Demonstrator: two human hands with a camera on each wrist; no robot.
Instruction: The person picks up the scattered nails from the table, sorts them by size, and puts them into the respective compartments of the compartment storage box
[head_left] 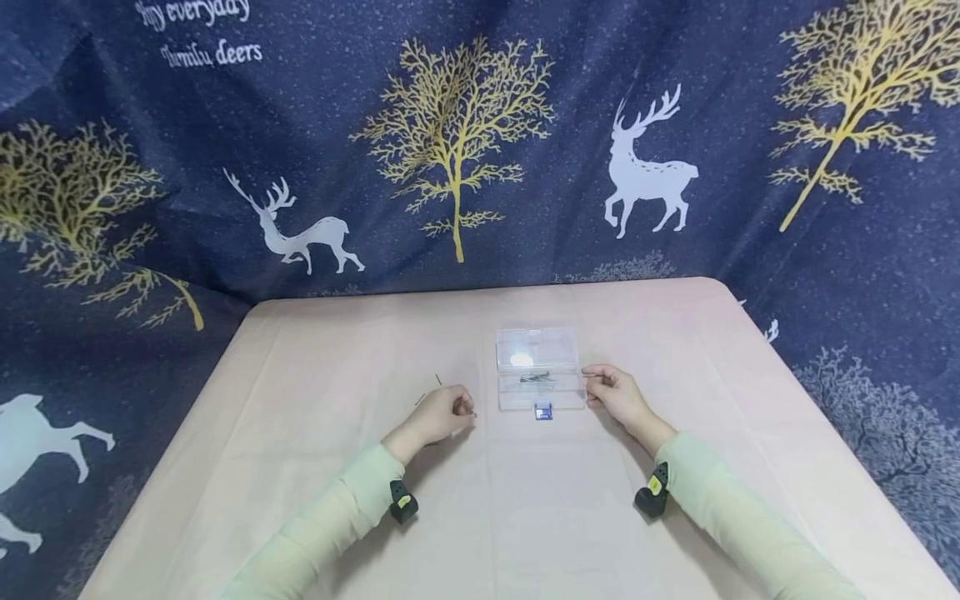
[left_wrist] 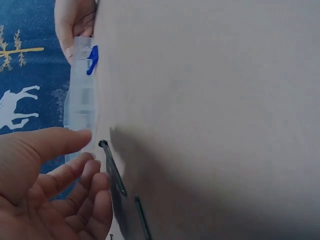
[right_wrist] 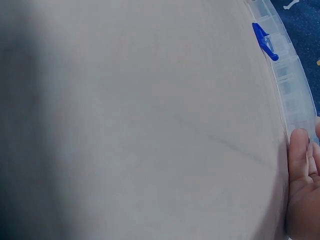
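A clear plastic box (head_left: 542,392) lies on the table with its lid (head_left: 536,348) tipped back and a blue latch (head_left: 543,411) at its front. Several thin metal pieces (head_left: 536,377) lie inside it. My right hand (head_left: 618,396) is at the box's right end, its fingertips against the end wall. To the left of the box, my left hand (head_left: 442,410) hovers low with thumb and forefinger slightly apart. Close beside those fingertips lies a thin dark metal pin with a rounded head (left_wrist: 114,170); a second dark pin (left_wrist: 142,215) lies nearer the wrist.
More thin pins (head_left: 439,379) lie just beyond the left hand. A pale pink cloth covers the table (head_left: 487,517). Behind it hangs a dark blue curtain (head_left: 540,167) with white deer and golden trees. Both wrists carry small black cameras.
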